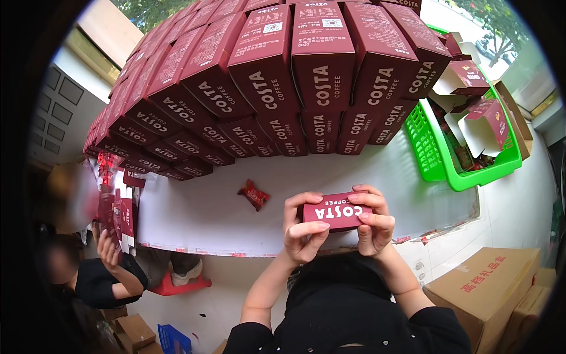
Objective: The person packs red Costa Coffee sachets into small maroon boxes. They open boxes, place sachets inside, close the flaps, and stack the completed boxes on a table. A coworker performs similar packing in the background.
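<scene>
Between my two hands, over the table's front edge, is a small dark red Costa Coffee carton [331, 212], its lettered end facing up. My left hand [305, 228] grips its left end with fingers and thumb. On the right end, my right hand [373, 221] has its fingers over the top and corner. A small red wrapped packet [254, 194] lies on the white tabletop [199, 212], to the left of my hands. Beyond it, stacked rows of matching dark red cartons [323, 79] stand along the back.
A green plastic basket [464, 183] at the right holds opened cartons and red packets. Cardboard boxes [482, 283] stand at lower right. At the left a co-worker's hand [107, 250] is beside flattened cartons [126, 217]. A red stool [181, 285] and a blue basket [173, 340] are below.
</scene>
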The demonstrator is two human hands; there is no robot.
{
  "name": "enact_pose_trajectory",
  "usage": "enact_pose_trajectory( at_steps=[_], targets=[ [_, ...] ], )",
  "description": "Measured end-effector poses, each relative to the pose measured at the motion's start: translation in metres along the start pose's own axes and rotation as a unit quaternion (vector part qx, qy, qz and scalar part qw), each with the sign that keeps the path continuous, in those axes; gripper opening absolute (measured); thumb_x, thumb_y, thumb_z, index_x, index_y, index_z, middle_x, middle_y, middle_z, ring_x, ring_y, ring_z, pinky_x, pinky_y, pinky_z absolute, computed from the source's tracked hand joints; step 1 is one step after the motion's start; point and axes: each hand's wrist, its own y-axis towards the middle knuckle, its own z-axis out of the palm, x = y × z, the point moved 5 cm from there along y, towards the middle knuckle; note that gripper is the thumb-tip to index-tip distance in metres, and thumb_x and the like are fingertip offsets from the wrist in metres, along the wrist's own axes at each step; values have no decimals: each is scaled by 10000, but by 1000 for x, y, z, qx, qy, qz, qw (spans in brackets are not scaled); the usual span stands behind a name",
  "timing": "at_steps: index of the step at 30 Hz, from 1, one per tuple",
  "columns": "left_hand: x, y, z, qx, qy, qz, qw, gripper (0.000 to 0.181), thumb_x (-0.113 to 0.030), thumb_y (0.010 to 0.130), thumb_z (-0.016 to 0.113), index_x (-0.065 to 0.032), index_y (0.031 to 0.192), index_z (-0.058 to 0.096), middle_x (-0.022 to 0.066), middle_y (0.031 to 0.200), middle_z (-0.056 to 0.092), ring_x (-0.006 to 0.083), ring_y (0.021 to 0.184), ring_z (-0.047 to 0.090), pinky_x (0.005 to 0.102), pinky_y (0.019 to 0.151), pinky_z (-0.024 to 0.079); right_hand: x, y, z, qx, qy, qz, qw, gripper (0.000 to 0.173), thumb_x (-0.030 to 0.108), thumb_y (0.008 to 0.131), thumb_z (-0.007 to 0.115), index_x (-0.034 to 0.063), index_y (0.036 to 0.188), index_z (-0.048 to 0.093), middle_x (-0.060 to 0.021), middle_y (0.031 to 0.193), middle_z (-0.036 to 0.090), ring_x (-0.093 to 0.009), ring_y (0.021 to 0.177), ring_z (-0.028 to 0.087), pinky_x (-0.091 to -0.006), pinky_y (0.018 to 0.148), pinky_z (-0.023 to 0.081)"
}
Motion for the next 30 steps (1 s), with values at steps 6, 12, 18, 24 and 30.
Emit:
enact_pose_trajectory(
  at_steps=[6,12,18,24,30],
  targets=[
    [10,-7,-2,-31,-93,-20,995,211,-68,889,617,-114,1052,493,271,1276,456,351,1135,525,455,951,471,9,-3,2,-13,7,8,1000,255,92,842,735,105,1053,593,-198,1120,637,-388,1041,572,-530,923,485],
    [10,-16,2,-34,-51,17,998,257,-312,903,626,-135,1003,468,252,1187,486,373,1055,555,527,923,488,10,-18,4,-49,34,17,998,236,120,766,699,112,983,607,-162,1032,638,-386,1048,552,-540,904,472],
    [8,-26,0,-13,18,77,997,368,-500,943,607,-172,1058,487,274,1265,429,438,1114,553,531,901,514,14,-24,-4,25,-40,-27,999,349,167,724,688,133,1066,628,-231,1172,546,-419,1083,552,-548,901,498],
    [-3,-31,-5,16,102,23,994,292,-403,972,601,-177,1111,478,342,1400,350,461,1281,458,526,1026,441,14,-27,-14,118,-50,52,990,641,-13,597,715,171,1193,564,-265,1308,468,-400,1097,574,-488,941,496],
    [-19,-44,-7,-49,107,-148,982,779,-456,886,706,-55,1406,287,335,1511,227,418,1383,349,514,1118,322,25,-40,-9,78,-103,45,991,897,-36,616,780,-26,1374,300,-210,1265,466,-377,1108,557,-461,936,489]
  ],
)
